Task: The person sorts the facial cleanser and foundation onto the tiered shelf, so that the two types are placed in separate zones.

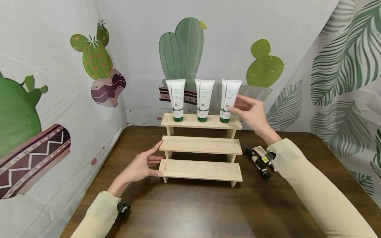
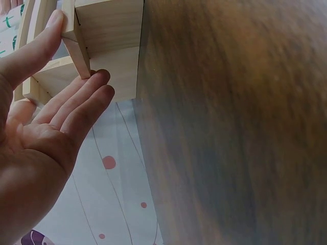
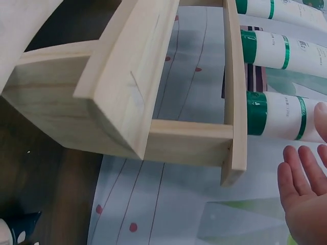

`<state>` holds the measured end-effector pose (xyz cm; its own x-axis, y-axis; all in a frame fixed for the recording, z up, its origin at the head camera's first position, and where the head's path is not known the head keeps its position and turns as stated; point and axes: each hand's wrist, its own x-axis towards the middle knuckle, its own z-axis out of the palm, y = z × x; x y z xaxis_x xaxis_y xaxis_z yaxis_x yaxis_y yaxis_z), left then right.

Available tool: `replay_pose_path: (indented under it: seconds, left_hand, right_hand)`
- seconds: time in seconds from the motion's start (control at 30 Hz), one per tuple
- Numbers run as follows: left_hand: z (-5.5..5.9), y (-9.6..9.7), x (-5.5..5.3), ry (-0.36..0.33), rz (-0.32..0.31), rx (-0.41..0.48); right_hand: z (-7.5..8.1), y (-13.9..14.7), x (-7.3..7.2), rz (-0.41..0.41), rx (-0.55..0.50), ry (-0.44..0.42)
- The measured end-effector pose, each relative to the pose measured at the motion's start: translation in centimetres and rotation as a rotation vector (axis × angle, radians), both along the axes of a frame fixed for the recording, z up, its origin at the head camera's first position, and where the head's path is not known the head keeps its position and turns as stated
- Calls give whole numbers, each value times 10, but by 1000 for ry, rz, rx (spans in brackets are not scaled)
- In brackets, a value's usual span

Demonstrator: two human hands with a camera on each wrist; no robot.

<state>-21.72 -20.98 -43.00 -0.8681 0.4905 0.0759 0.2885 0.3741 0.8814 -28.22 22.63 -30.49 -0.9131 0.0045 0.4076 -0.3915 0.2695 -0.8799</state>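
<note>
A light wooden three-step display stand (image 1: 200, 144) stands on the brown table. Three white squeeze tubes with green caps stand cap-down on its top step: the left tube (image 1: 177, 99), the middle tube (image 1: 204, 99) and the right tube (image 1: 227, 99). My right hand (image 1: 251, 112) pinches the right tube, thumb on its front, index finger behind; its other fingers (image 3: 301, 173) spread beside the tube in the right wrist view. My left hand (image 1: 140, 167) touches the stand's left end with straight fingers, thumb at the bottom step's corner and index finger at the middle step.
Right of the stand, below my right wrist, lie a dark small tube (image 1: 258, 163) and a pale pinkish item (image 1: 259, 151) on the table (image 1: 190, 208). A cloth backdrop (image 1: 140, 66) printed with cacti and leaves hangs close behind the stand.
</note>
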Motion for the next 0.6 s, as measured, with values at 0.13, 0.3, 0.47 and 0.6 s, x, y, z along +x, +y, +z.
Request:
replay_pose_path:
  seconds: [0.13, 0.3, 0.47, 0.6]
  left_hand:
    - [1, 1, 0, 6, -2, 2]
    - [1, 0, 1, 15, 1, -2]
    - [1, 0, 1, 19, 2, -8]
    - [0, -1, 1, 21, 1, -10]
  right_hand:
    - [0, 12, 11, -26, 56, -7]
    - [-1, 29, 28, -63, 150, -1]
    - [-11, 48, 42, -100, 245, 1]
    - [-25, 65, 51, -106, 304, -2]
